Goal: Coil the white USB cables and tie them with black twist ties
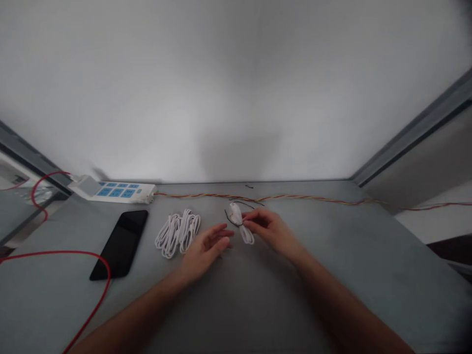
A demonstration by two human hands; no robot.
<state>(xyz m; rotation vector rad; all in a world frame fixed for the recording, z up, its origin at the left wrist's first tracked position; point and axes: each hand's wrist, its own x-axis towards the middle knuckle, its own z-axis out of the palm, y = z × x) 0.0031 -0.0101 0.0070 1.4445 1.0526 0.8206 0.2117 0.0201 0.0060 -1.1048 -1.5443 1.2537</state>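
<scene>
White cable bundle [248, 236] on the tabletop [368, 255], between the hands; dark tie [231, 220] round its middle, one end loose, fastening seemingly unfinished. Right hand [270, 227] pinches at the tie; left hand [205, 249] empty, fingers slack. White coils [177, 233] leftward, no tie visible.

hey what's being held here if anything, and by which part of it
The right hand pinches the white cable bundle around its middle, by the black tie; the left hand holds nothing.

We faced a plain pale wall [236, 88], softly shadowed low at its middle, behind a gray tabletop [368, 255], with slanting gray bars [416, 130] on either side.
</scene>
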